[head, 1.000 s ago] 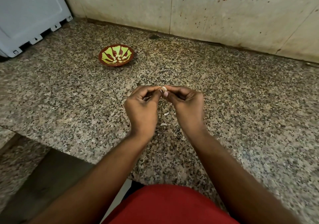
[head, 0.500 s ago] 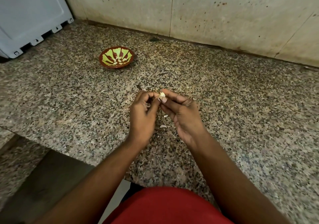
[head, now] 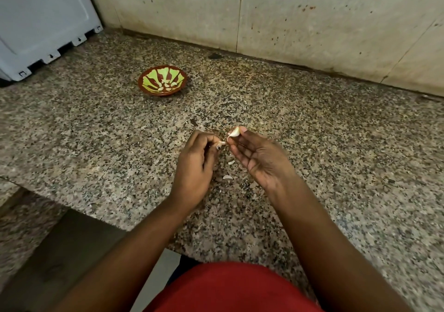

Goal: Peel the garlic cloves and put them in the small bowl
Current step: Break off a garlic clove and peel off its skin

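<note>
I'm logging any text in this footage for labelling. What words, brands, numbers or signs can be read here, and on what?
No readable words, brands or numbers anywhere.
Grey plastic crate: small dark marks on its bottom tabs, perhaps arrows, too small to read.
Bowl: only a green and brown painted pattern, no text.
Wall and counter: stains and speckles only.

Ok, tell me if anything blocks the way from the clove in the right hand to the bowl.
Nothing visible does. The garlic clove is pinched in the right hand; only bare counter lies between it and the small bowl.
</note>
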